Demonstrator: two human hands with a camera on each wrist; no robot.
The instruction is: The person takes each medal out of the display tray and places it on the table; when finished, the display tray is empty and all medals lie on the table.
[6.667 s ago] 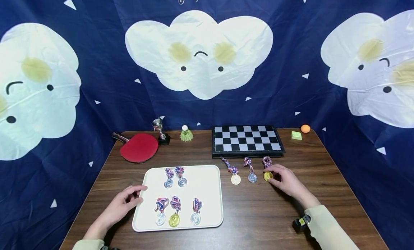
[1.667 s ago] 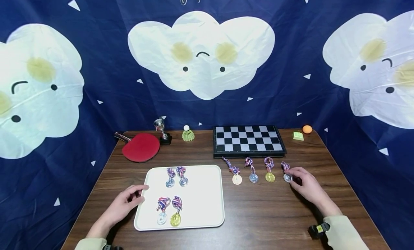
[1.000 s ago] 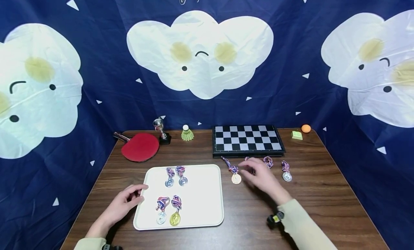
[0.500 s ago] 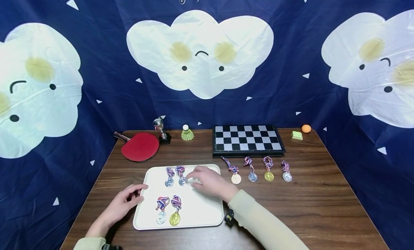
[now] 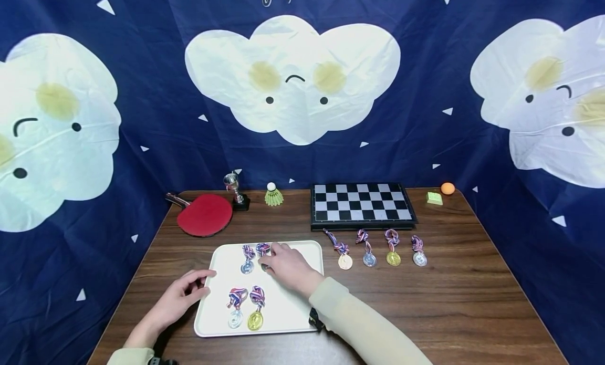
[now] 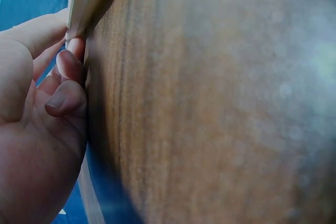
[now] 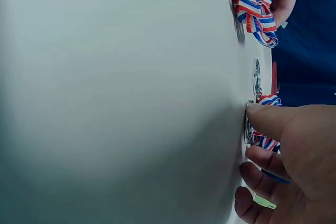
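Note:
My right hand [image 5: 287, 267] reaches over the white tray [image 5: 302, 304] and pinches a silver medal [image 7: 249, 124] near the tray's back, thumb on the disc's edge. Its striped ribbon [image 5: 262, 248] shows past my fingers, which partly cover the disc. Just left of it lies another silver medal [image 5: 247, 267]. Toward the tray's front are a silver medal [image 5: 235, 317] and a gold medal [image 5: 255, 320], ribbons bunched behind them. At the tray's left rim rests my left hand [image 5: 176, 298], thumb and forefinger on the rim, the other fingers loosely bent beside it.
Right of the tray, a row holds a bronze medal [image 5: 345, 261], a blue-grey medal [image 5: 369, 259], a gold medal [image 5: 393, 257] and a silver medal [image 5: 419, 258]. Behind stand a red paddle [image 5: 205, 215], trophy [image 5: 239, 197], shuttlecock [image 5: 273, 195], chessboard [image 5: 361, 205], green block [image 5: 434, 198] and orange ball [image 5: 447, 188].
A silver medal has gone from the tray's front right to the right end of the row. My right hand let go of it and moved left to the tray's back. My left hand stayed.

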